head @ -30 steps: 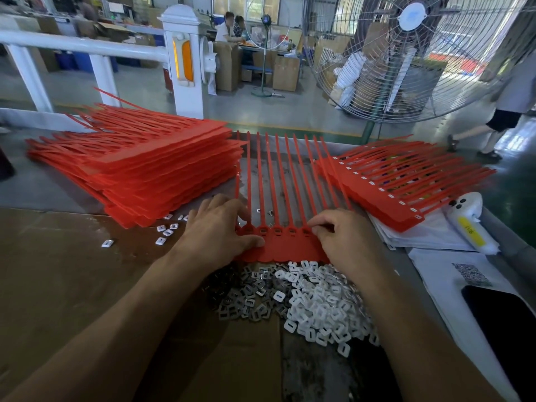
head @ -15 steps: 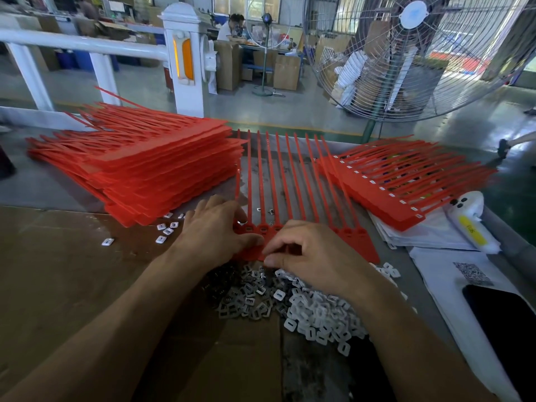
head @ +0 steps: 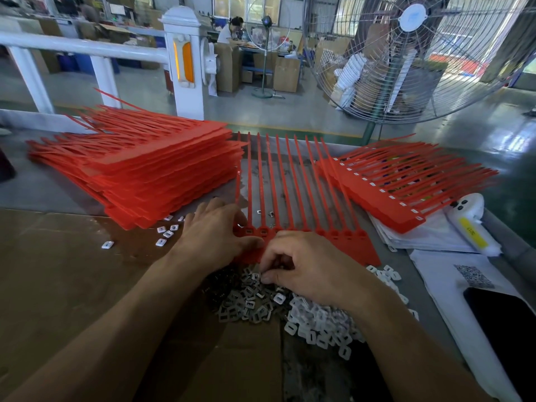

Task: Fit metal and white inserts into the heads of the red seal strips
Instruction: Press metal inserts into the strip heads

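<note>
A: Strips (head: 293,198) lie flat on the table (head: 58,187), one joined red row, heads toward the person, tails pointing away.

B: And the hands?

A: The left hand (head: 214,236) rests on the left end of the row of heads, fingers fairly straight, thumb pressing the red edge. The right hand (head: 307,265) is curled over the pile of metal pieces (head: 246,309), fingertips pinched together at the pile; whether a piece sits between them, I cannot tell.

B: The white pieces?

A: The white pieces (head: 319,326) are heaped just right of the metal ones, under the right wrist. Red stacks sit on both sides: a tall stack (head: 139,169) left, a thinner stack (head: 400,187) right.
</note>
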Available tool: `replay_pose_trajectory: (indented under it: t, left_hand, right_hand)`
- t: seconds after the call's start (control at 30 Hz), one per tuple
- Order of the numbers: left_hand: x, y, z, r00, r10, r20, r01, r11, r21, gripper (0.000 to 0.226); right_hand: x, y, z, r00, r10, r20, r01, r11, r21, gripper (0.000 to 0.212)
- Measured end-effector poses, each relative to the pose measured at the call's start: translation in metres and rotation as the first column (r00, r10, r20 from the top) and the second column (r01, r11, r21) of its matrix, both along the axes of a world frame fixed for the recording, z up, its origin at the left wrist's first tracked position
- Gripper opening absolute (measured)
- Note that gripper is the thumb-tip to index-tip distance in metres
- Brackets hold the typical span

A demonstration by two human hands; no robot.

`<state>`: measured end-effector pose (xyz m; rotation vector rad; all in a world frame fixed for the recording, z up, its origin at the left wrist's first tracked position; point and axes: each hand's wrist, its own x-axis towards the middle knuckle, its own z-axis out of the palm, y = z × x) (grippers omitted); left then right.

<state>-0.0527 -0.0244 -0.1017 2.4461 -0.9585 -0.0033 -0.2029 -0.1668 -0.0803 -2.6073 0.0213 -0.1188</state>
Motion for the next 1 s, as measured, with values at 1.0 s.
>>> replay_pose_trajectory:
  t: [1.0]
  left_hand:
    - [-0.002, 0.002, 0.004, 0.999, 0.004, -0.054, -0.002, 0.999, 0.040, 0.053]
  right_hand:
    - [-0.005, -0.055, -0.012, 0.717, -0.673, 0.180, 0.541, 0.700, 0.466, 0.015]
